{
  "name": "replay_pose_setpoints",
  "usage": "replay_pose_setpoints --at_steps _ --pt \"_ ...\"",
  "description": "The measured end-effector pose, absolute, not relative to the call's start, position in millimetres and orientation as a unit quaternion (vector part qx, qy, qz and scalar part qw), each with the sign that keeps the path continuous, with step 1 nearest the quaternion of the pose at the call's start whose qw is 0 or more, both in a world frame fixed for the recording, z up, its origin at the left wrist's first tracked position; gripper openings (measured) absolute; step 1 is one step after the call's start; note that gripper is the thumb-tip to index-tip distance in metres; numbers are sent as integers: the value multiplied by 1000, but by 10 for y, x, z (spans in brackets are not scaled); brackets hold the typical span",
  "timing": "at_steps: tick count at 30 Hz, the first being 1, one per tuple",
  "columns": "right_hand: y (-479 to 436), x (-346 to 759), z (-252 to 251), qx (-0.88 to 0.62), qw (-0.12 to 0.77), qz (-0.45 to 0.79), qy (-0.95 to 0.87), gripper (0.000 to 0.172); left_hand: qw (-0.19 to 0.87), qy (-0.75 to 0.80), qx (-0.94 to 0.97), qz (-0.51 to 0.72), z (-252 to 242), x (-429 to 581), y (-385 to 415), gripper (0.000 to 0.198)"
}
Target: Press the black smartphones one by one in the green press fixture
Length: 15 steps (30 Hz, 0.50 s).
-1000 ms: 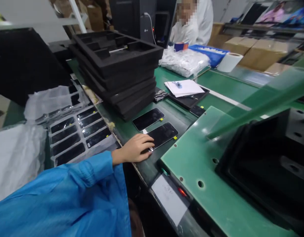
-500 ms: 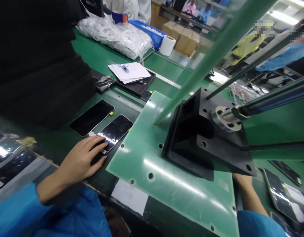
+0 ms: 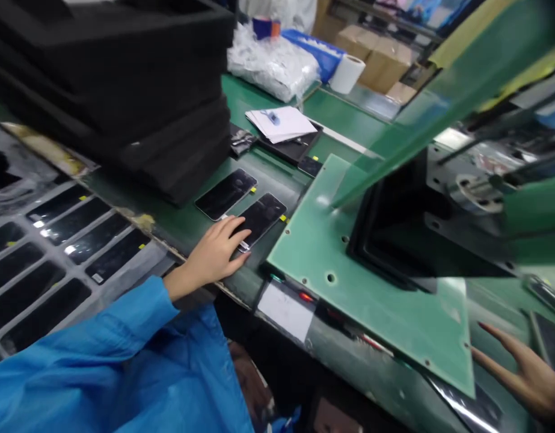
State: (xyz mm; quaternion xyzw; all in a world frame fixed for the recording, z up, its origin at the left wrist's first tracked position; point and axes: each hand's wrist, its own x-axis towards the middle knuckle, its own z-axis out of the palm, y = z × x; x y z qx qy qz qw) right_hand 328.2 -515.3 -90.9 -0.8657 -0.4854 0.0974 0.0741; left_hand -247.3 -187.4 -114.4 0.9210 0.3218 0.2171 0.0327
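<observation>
My left hand (image 3: 216, 249) rests with its fingers apart on the lower end of a dark phone screen panel (image 3: 263, 219) with a yellow tab. Beside it lies a second phone screen panel (image 3: 227, 193), flat on the green bench. My right hand (image 3: 525, 376) is at the right edge of the green press plate (image 3: 385, 310), fingers stretched out, with nothing visible in it. Close to that hand another dark glossy panel (image 3: 469, 406) lies partly under the plate. A black press block (image 3: 394, 234) on metal rods stands over the plate.
Stacked black foam trays (image 3: 160, 120) rise at the left. Below them, a tray (image 3: 94, 294) holds several dark panels in slots. Papers (image 3: 284, 123) lie on a black tray behind. Farther back are a plastic-wrapped bundle (image 3: 272, 63), a white roll (image 3: 347, 74) and cardboard boxes (image 3: 376, 54).
The head view has swung left and down. My right hand, mostly hidden behind the press before, now shows at the plate's right edge. My left hand stays on the same panel.
</observation>
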Motion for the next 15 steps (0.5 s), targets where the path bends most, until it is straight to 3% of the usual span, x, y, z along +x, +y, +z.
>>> replay_pose_setpoints --at_steps 3,9,13,15 --pt "-5522 2577 -783 -880 99 136 -443 99 30 316 925 209 -1165 -2470 -1839 45" --pt "-5620 2062 -965 -882 130 89 -444 98 23 299 936 182 -1177 -2468 -1785 48" --pt "-5501 2251 -962 -897 79 40 -433 108 39 308 935 174 -1177 -2480 -1771 50" --pt "-5394 2296 -847 -902 54 42 -426 104 49 313 932 174 -1180 -2477 -1779 50"
